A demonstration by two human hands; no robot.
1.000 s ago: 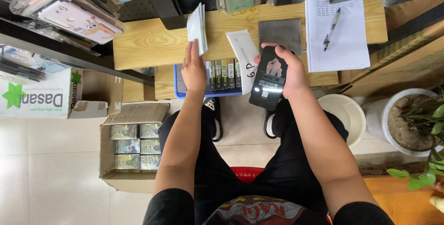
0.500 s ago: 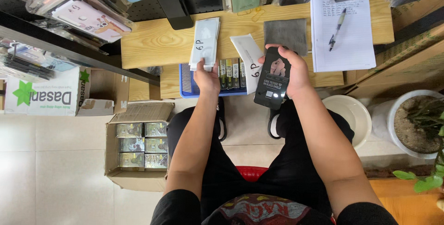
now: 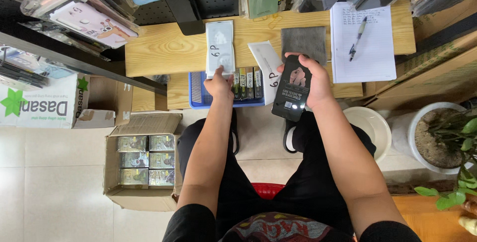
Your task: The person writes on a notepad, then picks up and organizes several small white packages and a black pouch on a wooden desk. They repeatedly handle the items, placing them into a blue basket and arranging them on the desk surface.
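Head view: right hand (image 3: 313,80) wraps a flat black packet (image 3: 292,94) at centre, thumb over its left edge; it looks light, stiff, glossy and slippery, likely fragile, so grip the long edges. Left hand (image 3: 219,83) pinches a thin white sleeve (image 3: 220,48) on the pale wooden desk (image 3: 159,48) at 11 o'clock; blue ribbed basket (image 3: 196,95) below it.

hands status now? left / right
Left hand: fingers closed on the white packet lying on the shelf.
Right hand: closed, holding the black packet.

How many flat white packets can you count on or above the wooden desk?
2: one white packet lies flat on the desk, held by the left hand; another white packet leans beside the right hand. Others may be hidden.
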